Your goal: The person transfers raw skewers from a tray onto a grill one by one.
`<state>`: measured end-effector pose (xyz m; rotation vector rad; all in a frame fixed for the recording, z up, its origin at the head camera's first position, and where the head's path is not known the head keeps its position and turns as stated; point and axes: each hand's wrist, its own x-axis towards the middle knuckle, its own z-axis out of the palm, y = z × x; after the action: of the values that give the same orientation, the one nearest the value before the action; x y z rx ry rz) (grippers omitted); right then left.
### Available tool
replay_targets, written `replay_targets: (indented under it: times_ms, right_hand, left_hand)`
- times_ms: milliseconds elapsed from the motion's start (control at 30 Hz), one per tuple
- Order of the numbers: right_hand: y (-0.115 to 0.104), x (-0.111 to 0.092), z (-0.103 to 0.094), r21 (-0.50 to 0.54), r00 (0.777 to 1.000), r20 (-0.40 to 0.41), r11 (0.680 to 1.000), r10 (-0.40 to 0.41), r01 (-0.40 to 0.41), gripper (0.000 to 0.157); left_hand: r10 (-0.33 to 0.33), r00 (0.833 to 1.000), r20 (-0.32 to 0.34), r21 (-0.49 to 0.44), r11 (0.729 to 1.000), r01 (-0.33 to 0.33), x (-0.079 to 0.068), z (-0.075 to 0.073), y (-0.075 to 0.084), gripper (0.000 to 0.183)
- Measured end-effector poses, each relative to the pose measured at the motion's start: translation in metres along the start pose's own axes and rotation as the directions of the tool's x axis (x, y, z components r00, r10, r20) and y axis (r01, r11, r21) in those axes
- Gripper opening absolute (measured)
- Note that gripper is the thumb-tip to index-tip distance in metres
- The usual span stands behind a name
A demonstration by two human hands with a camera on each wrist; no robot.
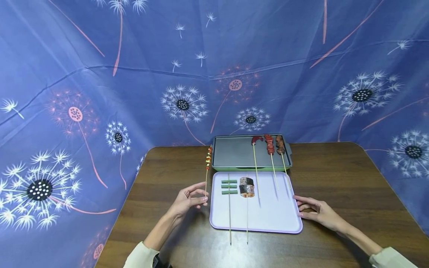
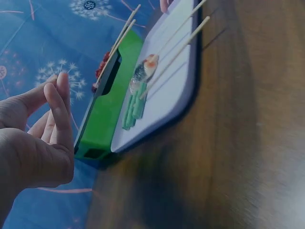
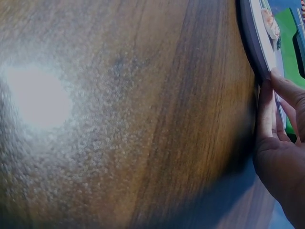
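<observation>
My left hand (image 1: 186,201) pinches the lower end of a thin skewer (image 1: 207,163) threaded with small red and pale pieces, left of the tray. In the left wrist view the left hand (image 2: 43,129) has its fingertips together. The right hand (image 1: 315,212) holds the right rim of the pale lilac tray (image 1: 275,219); in the right wrist view its fingertips (image 3: 276,78) are at that rim. A skewer of green stalk pieces (image 1: 229,187) and a fish skewer (image 1: 247,187) lie on the tray, their sticks past its front edge.
Behind the tray stands a green grill with a dark grey plate (image 1: 231,150). A curved dark-red skewer piece (image 1: 256,139), a red meat skewer (image 1: 269,144) and a brown meat skewer (image 1: 280,145) lie on its right side, sticks over the tray. A blue patterned cloth (image 1: 214,93) hangs behind the wooden table (image 1: 167,167).
</observation>
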<state>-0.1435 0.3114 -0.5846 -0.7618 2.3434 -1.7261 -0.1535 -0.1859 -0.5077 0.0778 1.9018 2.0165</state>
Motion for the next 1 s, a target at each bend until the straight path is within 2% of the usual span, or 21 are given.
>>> replay_targets:
  times_ms: [167, 367, 567, 833, 1000]
  right_hand:
    - [0.0, 0.0, 0.001, 0.01, 1.0, 0.0, 1.0, -0.005, 0.005, 0.051]
    - [0.0, 0.001, 0.002, 0.022, 1.0, -0.002, 1.0, -0.004, 0.004, 0.05]
    - [0.003, 0.0, 0.001, 0.04, 1.0, -0.011, 0.999, -0.015, 0.015, 0.051]
    - [0.005, 0.0, 0.001, 0.067, 0.999, -0.007, 0.997, -0.032, 0.033, 0.052]
    - [0.005, 0.0, 0.001, 0.066, 0.999, -0.014, 0.996, -0.051, 0.052, 0.052]
  left_hand:
    - [-0.015, 1.0, 0.011, -0.03, 0.999, 0.016, 0.018, 0.005, 0.009, 0.067]
    - [-0.011, 1.0, -0.014, -0.037, 0.999, 0.011, 0.038, 0.008, 0.021, 0.064]
    - [-0.021, 0.999, -0.027, -0.013, 1.0, 0.02, 0.058, 0.013, 0.021, 0.065]
    - [-0.047, 0.997, -0.057, 0.025, 0.999, 0.049, 0.068, 0.016, 0.02, 0.064]
    - [-0.039, 0.997, -0.068, 0.053, 0.998, 0.043, 0.071, 0.017, 0.02, 0.062]
